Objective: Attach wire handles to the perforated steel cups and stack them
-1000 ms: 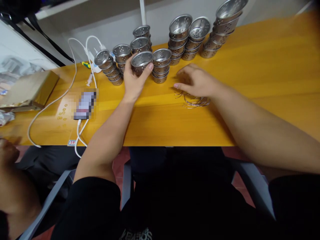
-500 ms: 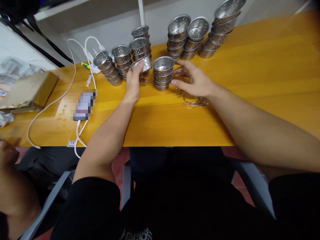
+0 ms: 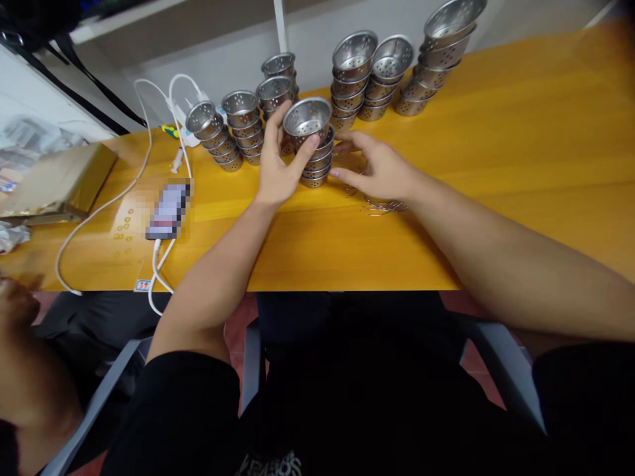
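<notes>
In my left hand (image 3: 284, 162) is a perforated metal cup (image 3: 308, 119), gripped by its side with thumb and fingers, mouth facing up and slightly tilted. It is over the top of a short stack of like cups (image 3: 317, 170); whether it rests in them cannot be told. My right hand (image 3: 380, 165) is beside the stack's right side, thumb and fingers apart, fingertips close to or touching the cups. Thin wire rings (image 3: 384, 206) lie partly hidden beneath and behind that hand.
Several stacks of perforated cups stand along the back, left (image 3: 240, 116) and right (image 3: 354, 66). A phone (image 3: 169, 210) with white cables, a syringe (image 3: 176, 160), small yellow rings (image 3: 124, 228) and a cardboard box (image 3: 64, 185) lie to the left. Another person's hand (image 3: 17, 301) is at far left.
My left hand has brought its cup rightward over the short stack and turned it mouth up. The stack has shifted slightly left and toward me; my right hand has followed slightly left.
</notes>
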A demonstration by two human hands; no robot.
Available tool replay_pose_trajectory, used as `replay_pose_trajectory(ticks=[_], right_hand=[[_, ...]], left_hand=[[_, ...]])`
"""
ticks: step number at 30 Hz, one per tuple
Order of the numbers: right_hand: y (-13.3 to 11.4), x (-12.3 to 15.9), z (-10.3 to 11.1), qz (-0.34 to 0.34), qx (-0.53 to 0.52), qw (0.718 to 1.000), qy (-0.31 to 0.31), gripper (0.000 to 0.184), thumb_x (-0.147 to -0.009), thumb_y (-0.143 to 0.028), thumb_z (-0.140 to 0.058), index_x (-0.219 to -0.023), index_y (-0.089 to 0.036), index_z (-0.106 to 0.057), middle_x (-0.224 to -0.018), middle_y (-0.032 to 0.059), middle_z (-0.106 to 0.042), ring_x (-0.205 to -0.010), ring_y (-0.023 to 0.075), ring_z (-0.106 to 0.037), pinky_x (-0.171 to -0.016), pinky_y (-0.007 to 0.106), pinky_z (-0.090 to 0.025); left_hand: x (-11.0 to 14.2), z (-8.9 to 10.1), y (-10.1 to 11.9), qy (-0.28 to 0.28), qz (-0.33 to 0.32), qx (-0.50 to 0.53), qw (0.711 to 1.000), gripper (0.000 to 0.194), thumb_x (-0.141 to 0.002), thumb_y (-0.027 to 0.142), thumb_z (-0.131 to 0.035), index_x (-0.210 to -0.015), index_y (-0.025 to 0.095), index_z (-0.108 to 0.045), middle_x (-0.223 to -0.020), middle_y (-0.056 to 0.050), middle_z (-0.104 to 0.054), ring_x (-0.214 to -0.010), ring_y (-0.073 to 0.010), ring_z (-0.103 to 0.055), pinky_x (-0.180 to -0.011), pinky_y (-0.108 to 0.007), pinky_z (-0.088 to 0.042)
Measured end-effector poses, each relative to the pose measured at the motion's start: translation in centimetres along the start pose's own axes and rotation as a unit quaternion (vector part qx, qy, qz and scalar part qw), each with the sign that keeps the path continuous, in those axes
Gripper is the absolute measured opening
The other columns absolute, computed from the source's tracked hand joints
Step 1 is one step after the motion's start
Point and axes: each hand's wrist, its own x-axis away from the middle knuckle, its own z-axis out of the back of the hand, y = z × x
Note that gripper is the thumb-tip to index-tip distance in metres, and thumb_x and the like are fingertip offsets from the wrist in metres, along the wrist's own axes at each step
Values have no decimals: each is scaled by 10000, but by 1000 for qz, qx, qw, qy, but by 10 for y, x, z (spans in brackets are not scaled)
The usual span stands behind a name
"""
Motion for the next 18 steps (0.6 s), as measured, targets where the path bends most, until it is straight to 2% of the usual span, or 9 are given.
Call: replay_pose_trajectory(ticks=[3,5,7,10,13,18], right_hand=[[-9,-2,1,2,12,1000,25,1182,-1075,-1144,-735,-2002,-429,-573,-1918,84,-725,-1728,542,-707,-1504,802,-607],[-17,-3,2,7,19,999,28,1194,-1099,-1125,-718,-2061,-459,-482,-2035,44,-606,-1827,538,-620,-1538,781,-580],[-22,-3,3,16,26,999,19,1237,-1116,-1086,-741,-2103,-413,-424,-2097,75,-518,-1874,569,-564,-1552,804,-551],[-27,-3,4,32,27,999,13,1247,-1124,-1023,-801,-2121,-394,-396,-2118,116,-476,-1886,595,-545,-1541,810,-555],[-30,-2,4,22,28,999,6,1231,-1121,-1008,-817,-2122,-422,-403,-2114,91,-485,-1882,582,-553,-1548,776,-558],[-36,-2,4,-29,17,999,-2,1224,-1090,-972,-865,-2115,-451,-444,-2066,76,-556,-1817,595,-611,-1552,789,-543]], left_hand=[[0,0,-12,-30,-28,-3,999,1103,-1105,1113,-573,-2026,583,-277,-1984,-46,-666,-1835,-329,-715,-1572,-550,-604],[-1,-1,-20,-41,-40,-11,998,1124,-1120,1098,-563,-2049,566,-221,-2003,-60,-649,-1866,-340,-688,-1594,-566,-575],[-1,-2,-27,-52,-41,-21,998,1146,-1121,1097,-562,-2057,559,-179,-2031,-70,-617,-1895,-348,-658,-1608,-581,-554],[-1,-3,-31,-59,-32,-22,998,1140,-1123,1090,-578,-2048,543,-200,-2035,-84,-606,-1908,-355,-641,-1615,-589,-541],[2,-2,-17,-51,-14,-8,999,1085,-1129,1064,-620,-2016,526,-304,-2001,-89,-636,-1888,-357,-661,-1608,-572,-548],[7,3,27,-55,28,9,998,1015,-1137,991,-702,-1982,503,-420,-1981,-86,-662,-1892,-348,-657,-1626,-531,-528]])
